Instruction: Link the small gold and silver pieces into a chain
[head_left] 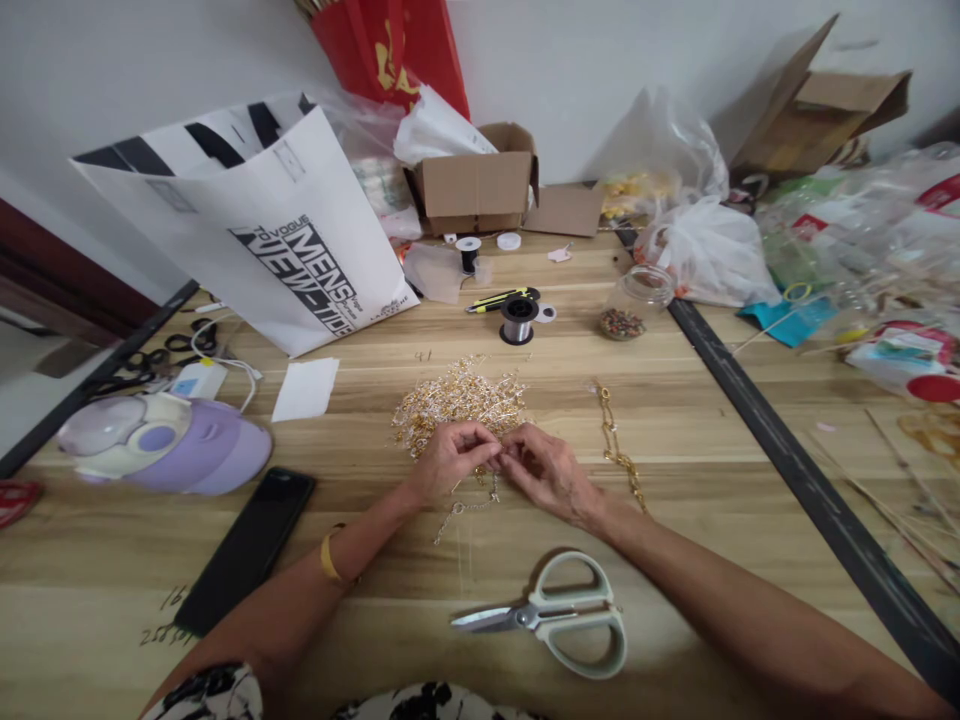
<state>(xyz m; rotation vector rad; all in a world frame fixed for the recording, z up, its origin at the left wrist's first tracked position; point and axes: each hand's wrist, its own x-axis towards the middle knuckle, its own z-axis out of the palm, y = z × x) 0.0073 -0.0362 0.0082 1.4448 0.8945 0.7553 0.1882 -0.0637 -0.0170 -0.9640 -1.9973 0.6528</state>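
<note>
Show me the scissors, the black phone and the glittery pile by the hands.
Scissors (523, 617): head view, on the blade pivot.
Black phone (246, 550): head view, on its dark face.
Glittery pile (459, 402): head view, around its middle.

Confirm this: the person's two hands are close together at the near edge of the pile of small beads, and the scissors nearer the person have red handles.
No, the colour is wrong: in the head view the scissors have pale grey-green handles. Left hand and right hand are indeed close together at the pile's near edge.
</note>
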